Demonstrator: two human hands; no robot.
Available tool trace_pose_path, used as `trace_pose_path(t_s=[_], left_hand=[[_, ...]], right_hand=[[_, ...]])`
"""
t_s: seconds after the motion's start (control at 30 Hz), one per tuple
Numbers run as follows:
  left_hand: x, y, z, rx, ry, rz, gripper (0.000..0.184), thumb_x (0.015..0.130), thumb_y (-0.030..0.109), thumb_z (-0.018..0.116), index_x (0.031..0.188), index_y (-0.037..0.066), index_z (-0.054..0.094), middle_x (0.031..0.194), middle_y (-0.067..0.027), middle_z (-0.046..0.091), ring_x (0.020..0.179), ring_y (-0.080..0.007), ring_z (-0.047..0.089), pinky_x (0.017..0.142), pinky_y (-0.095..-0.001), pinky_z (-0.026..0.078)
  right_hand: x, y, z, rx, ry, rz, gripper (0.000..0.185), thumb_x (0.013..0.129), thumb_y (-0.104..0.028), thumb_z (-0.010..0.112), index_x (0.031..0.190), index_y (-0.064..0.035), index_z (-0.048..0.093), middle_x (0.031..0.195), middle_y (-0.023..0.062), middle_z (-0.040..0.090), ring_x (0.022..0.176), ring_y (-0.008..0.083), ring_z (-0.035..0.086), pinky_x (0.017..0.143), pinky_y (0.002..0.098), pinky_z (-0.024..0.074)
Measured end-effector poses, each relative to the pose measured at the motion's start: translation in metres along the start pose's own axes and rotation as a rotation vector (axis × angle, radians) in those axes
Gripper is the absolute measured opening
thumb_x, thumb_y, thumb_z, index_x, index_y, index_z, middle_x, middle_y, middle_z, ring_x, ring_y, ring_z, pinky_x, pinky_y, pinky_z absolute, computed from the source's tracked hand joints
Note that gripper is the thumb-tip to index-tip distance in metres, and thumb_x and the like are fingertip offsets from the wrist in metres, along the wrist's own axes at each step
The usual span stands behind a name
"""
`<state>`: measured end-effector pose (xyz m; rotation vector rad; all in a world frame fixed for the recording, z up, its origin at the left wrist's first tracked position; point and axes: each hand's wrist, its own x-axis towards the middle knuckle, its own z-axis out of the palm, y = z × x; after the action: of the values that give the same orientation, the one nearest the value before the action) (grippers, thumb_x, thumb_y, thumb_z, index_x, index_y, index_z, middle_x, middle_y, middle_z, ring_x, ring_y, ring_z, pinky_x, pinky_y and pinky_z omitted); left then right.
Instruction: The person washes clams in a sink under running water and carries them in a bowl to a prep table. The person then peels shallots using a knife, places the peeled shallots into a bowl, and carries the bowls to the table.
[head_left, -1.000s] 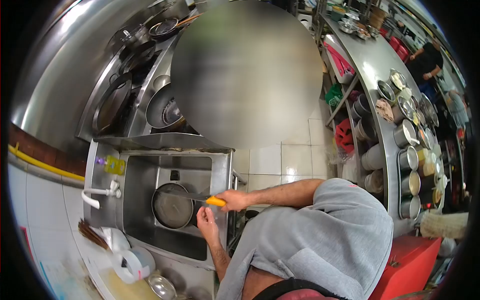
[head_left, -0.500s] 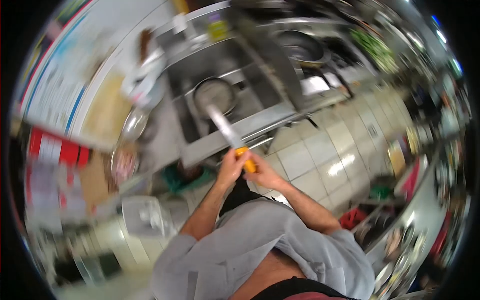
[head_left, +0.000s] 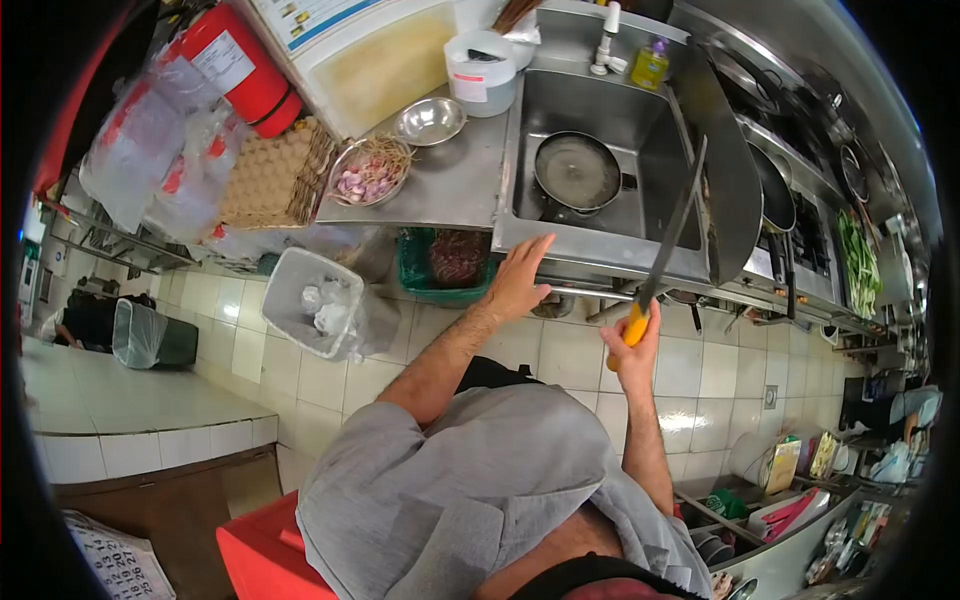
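In the head view, the knife (head_left: 672, 238) has a long, flat, grey metal blade and a smooth yellow handle. The right hand (head_left: 634, 348) is wrapped around that handle, the blade slanting up and away across the right side of the sink (head_left: 600, 238), a dull steel, box-shaped basin. The left hand (head_left: 518, 280) is open and empty, fingers extended near the sink's front edge; whether it touches cannot be told. The knife is to its right, well apart. Beyond both hands, a round, dark-rimmed pan (head_left: 578, 172) sits in the basin.
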<state>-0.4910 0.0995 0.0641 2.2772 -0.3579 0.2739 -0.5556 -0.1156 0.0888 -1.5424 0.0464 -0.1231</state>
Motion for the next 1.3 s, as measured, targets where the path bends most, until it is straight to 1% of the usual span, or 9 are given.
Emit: trace_pose_path(t_s=[0.1, 0.2, 0.47, 0.6, 0.77, 1.03, 1.1, 1.17, 1.3], left_hand=[[0.006, -0.017, -0.047, -0.207, -0.119, -0.189, 0.058, 0.074, 0.009, 0.062, 0.128, 0.009, 0.040, 0.098, -0.0112, 0.062, 0.092, -0.0292, 0.057, 0.086, -0.0375, 0.043], [0.008, -0.054, -0.101, -0.022, 0.210, -0.160, 0.020, 0.077, 0.007, 0.057, 0.097, 0.003, 0.061, 0.088, -0.0141, 0.062, 0.081, -0.0283, 0.059, 0.072, -0.0355, 0.046], [0.040, -0.196, -0.242, 0.407, 0.378, -0.160, 0.013, 0.076, 0.010, 0.056, 0.087, 0.009, 0.063, 0.084, -0.0108, 0.061, 0.080, -0.0316, 0.056, 0.070, -0.0407, 0.045], [0.079, -0.181, -0.233, 0.393, 0.197, -0.083, 0.017, 0.077, 0.016, 0.059, 0.092, 0.009, 0.064, 0.092, -0.0069, 0.061, 0.089, -0.0269, 0.056, 0.080, -0.0402, 0.041], [0.118, -0.190, -0.161, 0.561, 0.085, 0.189, 0.029, 0.078, 0.017, 0.057, 0.106, 0.010, 0.058, 0.105, -0.0052, 0.057, 0.109, -0.0244, 0.047, 0.093, -0.0613, 0.019], [0.137, -0.184, -0.143, 0.610, -0.102, 0.069, 0.023, 0.085, 0.009, 0.038, 0.093, 0.006, 0.060, 0.091, -0.0088, 0.062, 0.093, -0.0249, 0.058, 0.099, -0.0608, 0.015], [0.126, -0.180, -0.137, 0.609, -0.137, 0.106, 0.020, 0.083, 0.009, 0.042, 0.091, 0.007, 0.060, 0.092, -0.0090, 0.062, 0.093, -0.0249, 0.058, 0.099, -0.0603, 0.016], [0.107, -0.174, -0.136, 0.566, -0.115, 0.215, 0.019, 0.076, 0.005, 0.050, 0.093, 0.007, 0.060, 0.090, -0.0111, 0.062, 0.094, -0.0257, 0.058, 0.098, -0.0579, 0.017], [0.083, -0.160, -0.160, 0.432, -0.006, 0.232, 0.027, 0.076, 0.015, 0.057, 0.102, 0.006, 0.057, 0.104, -0.0118, 0.058, 0.101, -0.0257, 0.053, 0.098, -0.0498, 0.022]], right_hand=[[0.011, 0.015, 0.011, -0.058, -0.019, 0.122, 0.065, 0.075, -0.005, 0.068, 0.130, -0.0048, 0.034, 0.071, -0.0018, 0.046, 0.053, 0.0044, 0.040, 0.043, 0.0177, 0.0329], [0.017, 0.023, 0.039, -0.104, -0.027, 0.190, 0.066, 0.076, -0.010, 0.069, 0.131, -0.0023, 0.033, 0.067, -0.0023, 0.046, 0.049, 0.0042, 0.038, 0.041, 0.0184, 0.0313], [0.039, 0.038, 0.162, -0.103, -0.057, 0.127, 0.043, 0.075, -0.012, 0.070, 0.110, -0.0027, 0.047, 0.062, -0.0030, 0.045, 0.047, 0.0045, 0.038, 0.041, 0.0203, 0.0313], [0.052, 0.025, 0.218, -0.063, -0.097, 0.201, 0.034, 0.077, -0.014, 0.069, 0.101, -0.0029, 0.047, 0.059, -0.0040, 0.044, 0.044, 0.0037, 0.036, 0.039, 0.0202, 0.0293], [0.054, 0.020, 0.240, -0.047, -0.118, 0.215, 0.034, 0.078, -0.014, 0.068, 0.102, -0.0020, 0.047, 0.057, -0.0041, 0.043, 0.043, 0.0038, 0.035, 0.037, 0.0208, 0.0283], [0.049, 0.026, 0.208, -0.126, -0.056, 0.258, 0.035, 0.078, -0.017, 0.068, 0.103, -0.0012, 0.048, 0.056, -0.0040, 0.042, 0.043, 0.0039, 0.036, 0.037, 0.0210, 0.0289], [0.050, 0.028, 0.195, -0.209, -0.050, 0.339, 0.041, 0.076, -0.020, 0.069, 0.104, 0.0008, 0.049, 0.063, 0.0009, 0.050, 0.051, 0.0085, 0.046, 0.045, 0.0237, 0.0383], [0.053, 0.035, 0.185, -0.326, -0.036, 0.371, 0.054, 0.072, -0.030, 0.071, 0.110, 0.0031, 0.051, 0.091, 0.0134, 0.060, 0.084, 0.0214, 0.056, 0.075, 0.0332, 0.0454], [0.055, 0.037, 0.171, -0.448, 0.001, 0.185, 0.049, 0.070, -0.033, 0.071, 0.104, -0.0017, 0.053, 0.092, 0.0183, 0.059, 0.087, 0.0297, 0.058, 0.076, 0.0369, 0.0450]])
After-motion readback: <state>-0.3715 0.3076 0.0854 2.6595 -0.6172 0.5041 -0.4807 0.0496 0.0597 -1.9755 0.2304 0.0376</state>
